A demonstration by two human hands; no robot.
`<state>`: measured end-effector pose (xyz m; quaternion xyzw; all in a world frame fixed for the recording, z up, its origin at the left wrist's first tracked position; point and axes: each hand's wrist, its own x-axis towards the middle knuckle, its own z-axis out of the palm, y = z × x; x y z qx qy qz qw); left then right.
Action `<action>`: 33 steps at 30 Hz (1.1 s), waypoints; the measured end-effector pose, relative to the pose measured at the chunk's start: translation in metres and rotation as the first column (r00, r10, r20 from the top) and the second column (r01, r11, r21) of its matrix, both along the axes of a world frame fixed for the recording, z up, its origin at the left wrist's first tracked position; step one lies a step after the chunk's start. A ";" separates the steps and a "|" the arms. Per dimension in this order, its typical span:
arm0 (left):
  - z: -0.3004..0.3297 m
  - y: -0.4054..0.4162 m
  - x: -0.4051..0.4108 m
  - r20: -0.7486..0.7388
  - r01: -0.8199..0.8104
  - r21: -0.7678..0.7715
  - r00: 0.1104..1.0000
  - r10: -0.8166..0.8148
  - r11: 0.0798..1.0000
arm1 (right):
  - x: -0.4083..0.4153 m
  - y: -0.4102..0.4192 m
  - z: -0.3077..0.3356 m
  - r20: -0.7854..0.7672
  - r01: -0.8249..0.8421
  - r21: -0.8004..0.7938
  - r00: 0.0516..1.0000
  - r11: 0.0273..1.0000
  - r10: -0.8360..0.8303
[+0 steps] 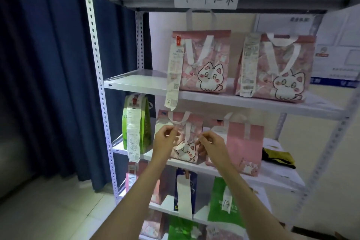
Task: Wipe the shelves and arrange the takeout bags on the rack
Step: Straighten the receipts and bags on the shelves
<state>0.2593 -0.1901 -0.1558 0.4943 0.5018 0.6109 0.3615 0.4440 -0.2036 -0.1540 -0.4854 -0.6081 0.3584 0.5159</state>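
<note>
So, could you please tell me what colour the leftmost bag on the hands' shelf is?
Green and white, seen in the head view: the leftmost bag.

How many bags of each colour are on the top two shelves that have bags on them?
Pink bags: 4
Green bags: 1
Total: 5

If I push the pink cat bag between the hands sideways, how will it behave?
The pink cat bag stands upright and narrow, so it may tip rather than slide. Its walls look like soft fabric and would probably dent. The left hand and right hand are at its handles, which look floppy.
</note>
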 end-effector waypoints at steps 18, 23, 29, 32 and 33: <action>0.035 0.127 -0.047 0.199 0.111 -0.101 0.976 -0.089 0.989 | -0.099 0.129 0.040 -0.130 -0.055 0.012 0.990 0.998 0.056; 0.022 0.122 -0.056 0.271 0.212 -0.028 0.942 -0.197 0.977 | -0.105 0.125 0.031 -0.103 0.053 0.023 0.993 0.998 -0.050; 0.005 0.109 -0.048 0.351 0.270 -0.025 0.904 -0.245 0.962 | -0.094 0.102 0.020 -0.051 0.154 0.009 0.987 0.988 -0.154; -0.002 0.108 -0.028 0.337 0.319 -0.057 0.898 -0.283 0.946 | -0.074 0.090 0.015 -0.033 0.205 -0.009 0.978 0.979 -0.205; -0.003 0.107 -0.020 0.338 0.347 -0.062 0.890 -0.307 0.936 | -0.066 0.085 0.013 -0.029 0.221 -0.012 0.975 0.975 -0.222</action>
